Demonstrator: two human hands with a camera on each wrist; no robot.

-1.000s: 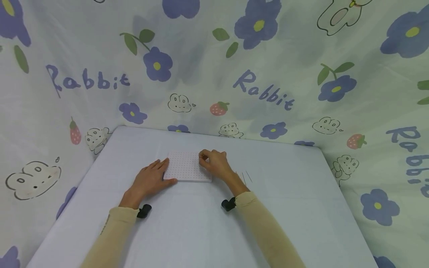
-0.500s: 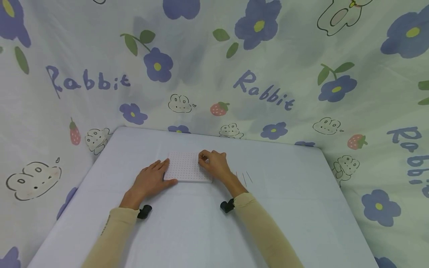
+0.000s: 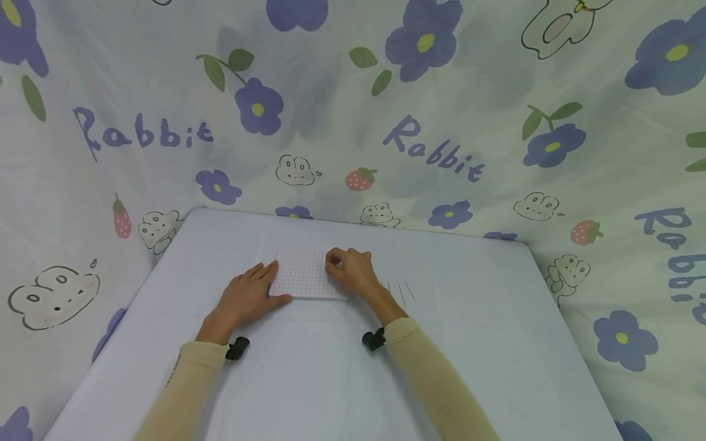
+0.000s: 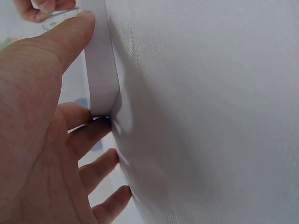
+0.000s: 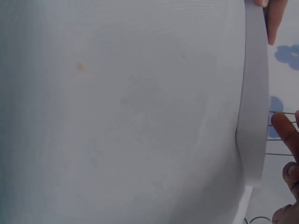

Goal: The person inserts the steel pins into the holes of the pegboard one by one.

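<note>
A square white board with a grid of small dots lies on the table. My left hand braces its near-left corner, the thumb along the front edge and the straight fingers against the left side. In the left wrist view, the board's pale side shows beside the thumb. My right hand is over the board's right part, thumb and forefinger brought together in a pinch. The right wrist view shows several thin dark needles standing up from the board. One needle seems to run to the fingertips; its top is hidden.
Several loose thin needles lie on the white tabletop right of the board, partly behind the right wrist. Black wrist cameras hang at both cuffs. A printed curtain rises behind the table.
My right hand has shifted very slightly left over the board, its pinch unchanged. The left hand and the board have stayed in place.
</note>
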